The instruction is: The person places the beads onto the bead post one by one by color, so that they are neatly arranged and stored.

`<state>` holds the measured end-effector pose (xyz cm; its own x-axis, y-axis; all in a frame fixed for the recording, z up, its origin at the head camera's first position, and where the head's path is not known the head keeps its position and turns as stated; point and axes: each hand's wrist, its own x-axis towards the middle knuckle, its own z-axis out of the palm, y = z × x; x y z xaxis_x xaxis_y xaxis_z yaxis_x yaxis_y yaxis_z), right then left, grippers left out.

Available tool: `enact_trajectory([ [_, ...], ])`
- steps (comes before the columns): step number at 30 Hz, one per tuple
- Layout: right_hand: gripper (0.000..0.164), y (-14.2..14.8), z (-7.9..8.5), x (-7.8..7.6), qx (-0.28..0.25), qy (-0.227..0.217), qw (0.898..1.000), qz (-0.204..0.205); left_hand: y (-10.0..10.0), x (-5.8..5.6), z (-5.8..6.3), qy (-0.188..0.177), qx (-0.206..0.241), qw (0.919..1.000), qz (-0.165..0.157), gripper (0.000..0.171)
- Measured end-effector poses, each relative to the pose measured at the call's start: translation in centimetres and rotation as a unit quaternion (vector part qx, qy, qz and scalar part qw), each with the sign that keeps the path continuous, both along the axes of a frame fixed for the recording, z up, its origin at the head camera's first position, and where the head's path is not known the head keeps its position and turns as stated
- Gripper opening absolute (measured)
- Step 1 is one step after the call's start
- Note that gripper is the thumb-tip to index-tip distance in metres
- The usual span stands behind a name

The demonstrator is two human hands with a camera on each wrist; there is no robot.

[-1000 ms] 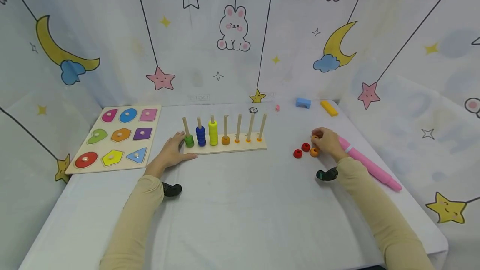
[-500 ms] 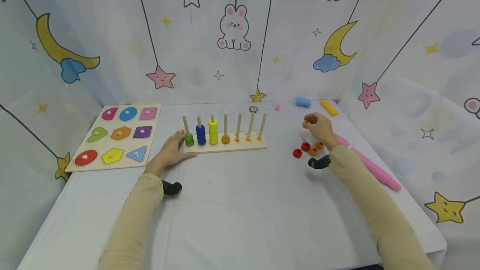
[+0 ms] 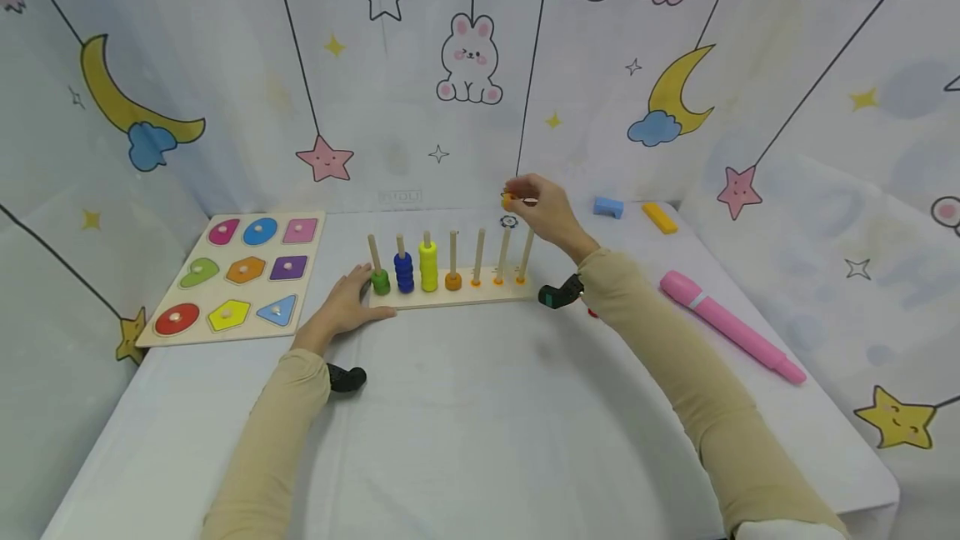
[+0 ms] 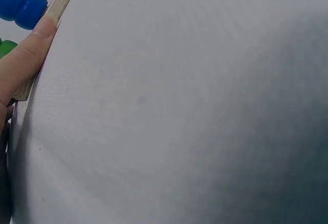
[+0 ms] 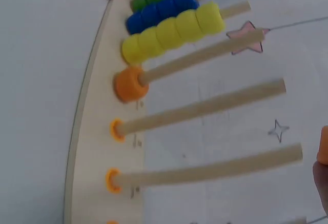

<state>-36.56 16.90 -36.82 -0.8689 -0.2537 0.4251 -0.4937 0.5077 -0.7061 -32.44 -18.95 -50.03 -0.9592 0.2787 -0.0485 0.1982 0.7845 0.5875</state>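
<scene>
A wooden peg board with a row of upright pegs stands at mid-table. Green beads, blue beads, yellow beads and one orange bead sit on its left pegs; the three right pegs carry only thin orange rings at their bases. My left hand grips the board's left end, its thumb along the front edge in the left wrist view. Above the right-hand pegs, my right hand pinches a loose orange bead, partly seen at the right wrist view's edge.
A shape puzzle board lies at the left. To the right are a pink stick-like toy, a blue block and a yellow block. A red bead peeks out under my right sleeve, which hides the other loose beads.
My right hand has picked up an orange bead from the loose group at the right and carried it left, over the right-hand pegs. My left hand stays at the board's end.
</scene>
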Motion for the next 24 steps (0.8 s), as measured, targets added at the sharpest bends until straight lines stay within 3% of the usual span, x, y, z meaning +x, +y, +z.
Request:
enact_trajectory([
  [4, 0.026, -3.3, 0.5, 0.4, 0.019, -0.007, 0.998, 0.067, 0.0, 0.1, 0.1, 0.006, 0.002, 1.0, -0.003, 0.101],
  [8, 0.023, -5.6, 0.2, 0.8, 0.056, -0.021, 0.992, 0.11, 0.0, 0.2, 0.3, 0.007, 0.002, 1.0, -0.002, 0.101],
  [14, 0.021, -7.0, -0.6, 0.9, 0.093, -0.031, 0.988, 0.122, 0.1, 0.3, 0.4, 0.008, 0.003, 1.0, -0.003, 0.1],
  [24, 0.023, -7.4, -0.6, 1.2, 0.106, -0.024, 0.987, 0.117, 0.0, 0.0, 0.1, 0.01, 0.001, 0.9999, -0.002, 0.1],
])
